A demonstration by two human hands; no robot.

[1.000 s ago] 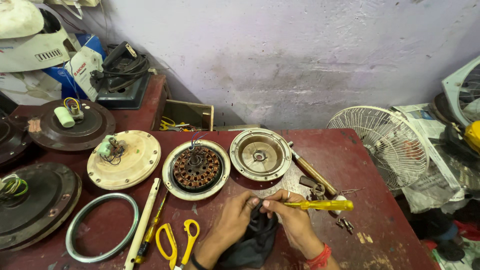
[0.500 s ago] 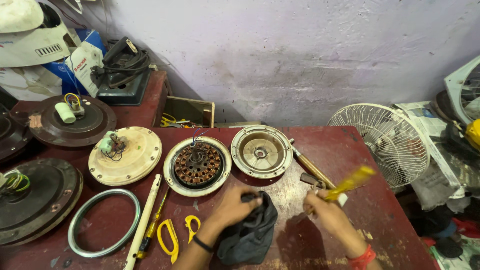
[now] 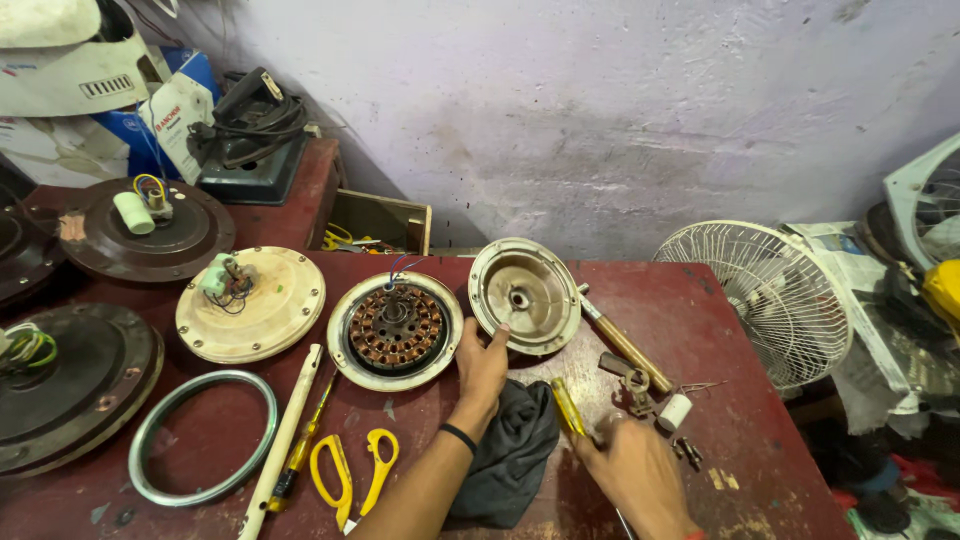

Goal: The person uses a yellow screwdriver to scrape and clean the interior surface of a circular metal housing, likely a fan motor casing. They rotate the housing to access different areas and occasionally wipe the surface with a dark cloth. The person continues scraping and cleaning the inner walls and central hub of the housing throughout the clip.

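Observation:
My left hand (image 3: 482,365) reaches forward between the fan stator with copper windings (image 3: 395,328) and a round metal motor cover (image 3: 525,295). Its fingers grip the cover's lower-left rim, and the cover stands tilted. My right hand (image 3: 630,470) rests low on the red table (image 3: 760,460), closed on the shaft end of a yellow-handled screwdriver (image 3: 568,408) that points away from me. A dark cloth (image 3: 510,450) lies crumpled between my two forearms.
A cream motor cover (image 3: 250,303), metal ring (image 3: 200,435), white rod (image 3: 285,440) and yellow scissors (image 3: 350,475) lie at the left. A wooden-handled tool (image 3: 625,345), small metal parts (image 3: 635,385) and a white cylinder (image 3: 675,410) lie by my right hand. A white fan guard (image 3: 775,300) stands at the right.
My left hand let go of the dark cloth and reached forward to the metal cover, which now tilts. My right hand brought the screwdriver down from the air to the table.

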